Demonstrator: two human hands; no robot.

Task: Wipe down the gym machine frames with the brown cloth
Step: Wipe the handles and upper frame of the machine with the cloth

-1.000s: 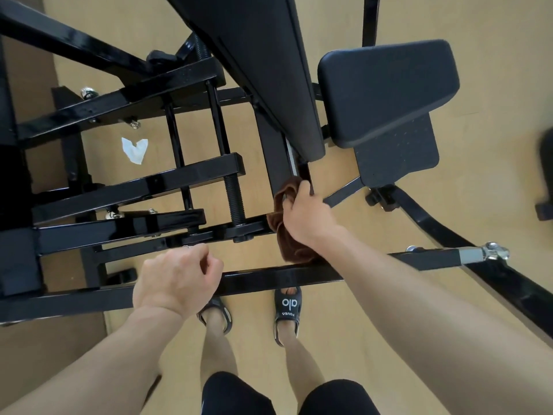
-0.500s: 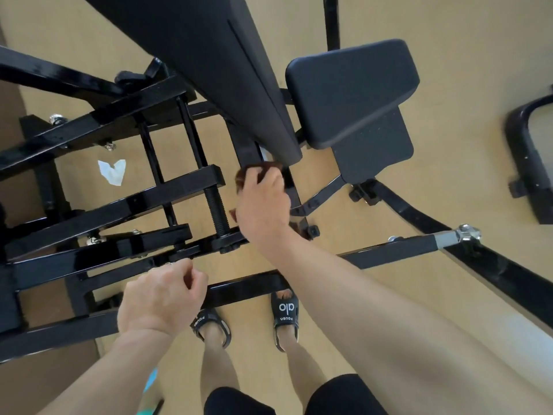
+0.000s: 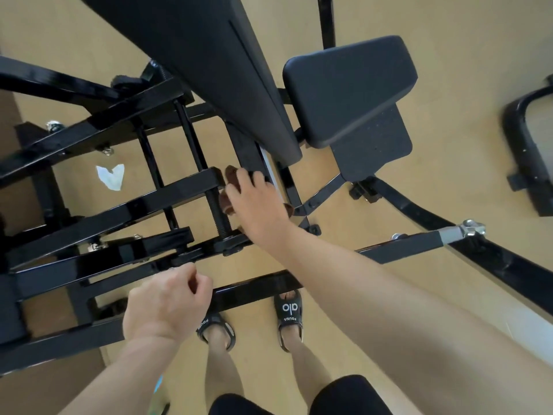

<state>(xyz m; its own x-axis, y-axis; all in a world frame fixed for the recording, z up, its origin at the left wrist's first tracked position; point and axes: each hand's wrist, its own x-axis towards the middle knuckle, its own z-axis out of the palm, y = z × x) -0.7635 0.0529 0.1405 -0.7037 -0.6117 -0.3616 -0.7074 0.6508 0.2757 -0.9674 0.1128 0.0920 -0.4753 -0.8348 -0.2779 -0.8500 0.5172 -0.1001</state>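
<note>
Right hand (image 3: 257,205) presses the brown cloth (image 3: 232,178) on the frame post (image 3: 250,151), mid-wipe; next stroke runs further up. Left hand (image 3: 167,304) is a loose, empty fist.

The brown cloth (image 3: 232,187) lies mostly hidden beneath the right hand (image 3: 257,205) — only edges show. The backrest pad (image 3: 191,55) and black frame bars (image 3: 104,211) are cut off at the picture edges.
</note>
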